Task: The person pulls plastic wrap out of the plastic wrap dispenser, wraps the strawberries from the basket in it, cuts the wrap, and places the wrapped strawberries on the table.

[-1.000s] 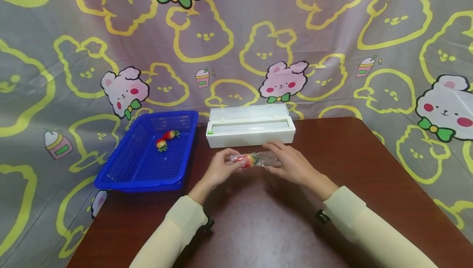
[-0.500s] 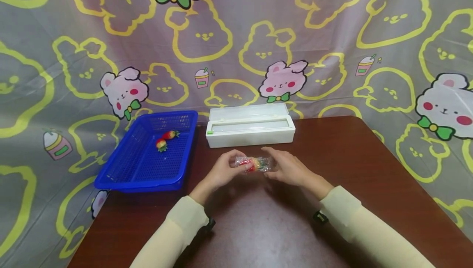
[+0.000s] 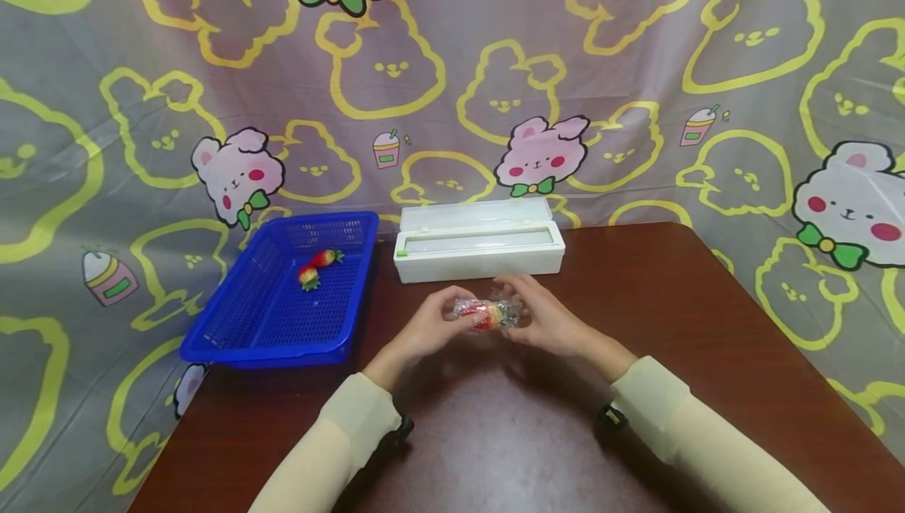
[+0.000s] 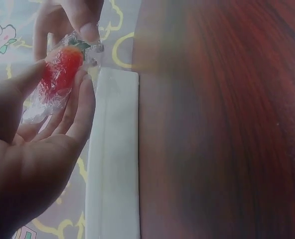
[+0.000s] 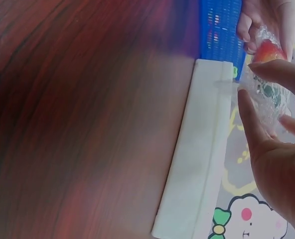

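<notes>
A red and yellow strawberry [image 3: 482, 313] with green leaves is wrapped in crinkled clear plastic wrap [image 5: 282, 102]. My left hand [image 3: 430, 326] grips its red end between thumb and fingers, over the film. At the leafy end, my right hand [image 3: 550, 323] has its thumb and fingers curled round the loose wrap. In the left wrist view the strawberry [image 4: 63, 67] lies slanted across the left fingers. Both hands are raised over the table, just in front of a white plastic wrap dispenser [image 3: 481, 266] whose translucent lid [image 3: 475, 215] stands open.
To the left is a blue basket [image 3: 265, 357] holding two unwrapped strawberries, one lying farther back [image 3: 325, 258] and one nearer [image 3: 308, 276]. A dark red-brown wooden table [image 3: 509, 434] lies under everything. Behind it hangs a patterned curtain [image 3: 452, 65].
The loose film past the leaves has been gathered in close around the strawberry. Both hands have shifted slightly, and the right hand's fingers are now closer to the leafy end.
</notes>
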A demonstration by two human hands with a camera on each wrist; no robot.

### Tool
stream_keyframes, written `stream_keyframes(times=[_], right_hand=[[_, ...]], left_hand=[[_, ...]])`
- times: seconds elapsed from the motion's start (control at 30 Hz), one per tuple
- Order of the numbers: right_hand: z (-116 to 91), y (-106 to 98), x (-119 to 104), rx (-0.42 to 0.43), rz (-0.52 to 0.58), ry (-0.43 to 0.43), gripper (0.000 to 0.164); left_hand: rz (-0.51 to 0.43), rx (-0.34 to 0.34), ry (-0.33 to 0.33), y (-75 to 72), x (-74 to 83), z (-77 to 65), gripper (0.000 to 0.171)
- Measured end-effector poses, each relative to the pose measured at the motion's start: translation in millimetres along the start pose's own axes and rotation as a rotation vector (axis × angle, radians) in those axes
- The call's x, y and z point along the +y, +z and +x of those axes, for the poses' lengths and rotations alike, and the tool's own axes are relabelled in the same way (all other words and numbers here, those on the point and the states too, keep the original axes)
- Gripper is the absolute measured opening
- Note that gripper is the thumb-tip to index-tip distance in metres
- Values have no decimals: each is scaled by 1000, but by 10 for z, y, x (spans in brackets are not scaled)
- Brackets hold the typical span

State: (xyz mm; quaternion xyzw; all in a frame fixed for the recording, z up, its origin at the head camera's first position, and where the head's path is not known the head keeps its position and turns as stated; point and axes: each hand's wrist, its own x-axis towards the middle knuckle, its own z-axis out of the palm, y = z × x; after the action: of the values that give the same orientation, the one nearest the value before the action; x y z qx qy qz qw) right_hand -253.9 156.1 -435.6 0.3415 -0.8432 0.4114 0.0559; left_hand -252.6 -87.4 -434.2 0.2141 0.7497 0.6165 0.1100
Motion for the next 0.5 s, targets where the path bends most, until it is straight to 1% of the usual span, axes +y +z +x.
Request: stream_keyframes(times=[0.07,0.17,0.23,0.4,0.5], right_hand=[[1,4,-12,1,15,6,77],[1,6,-24,-6,2,6,76],[4,8,-34,-18,-11,8,72],[18,17,-45,-61,-19,10,55],[28,19,-56,-75,-21,5,50]], left_hand=[[-2,-1,-6,2,5,7,30],[-7,-5,-8,8,6,10,30],[-13,-6,-9,15,3,10,30],[-17,-6,-9,34,-18,13,29],[-6,-5,-4,45,-27,17,28]])
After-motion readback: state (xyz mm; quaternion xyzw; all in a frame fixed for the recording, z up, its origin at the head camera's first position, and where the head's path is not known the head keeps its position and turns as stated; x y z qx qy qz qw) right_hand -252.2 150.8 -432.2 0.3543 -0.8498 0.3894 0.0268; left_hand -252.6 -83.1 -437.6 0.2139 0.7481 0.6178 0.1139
